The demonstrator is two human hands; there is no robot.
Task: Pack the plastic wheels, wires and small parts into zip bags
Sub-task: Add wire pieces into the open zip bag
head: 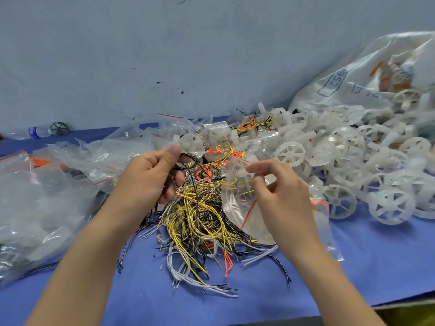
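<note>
Head camera looked down on a blue worktop (376,267) strewn with stock. The left hand (150,175) was curled round a dark wire coil (188,161), held just above the wire pile (200,220) of yellow, orange, grey and black leads in the middle. The right hand (280,196) pinched a clear zip bag (237,208) near its red-striped mouth, thumb against forefinger, the bag hanging close beside the coil. Plastic wheels (290,152) lay heaped to the right, spilling from a large sack (353,74); empty bags (47,196) were piled on the left.

The wires looked light, springy and apt to snag on one another, so a coil was probably best gripped across its loop to stop it unwinding. The bag film seemed thin, limp and slippery; holding one lip at the seal would likely keep the mouth open. The wheels appeared rigid and light, easy to take by the rim.
</note>
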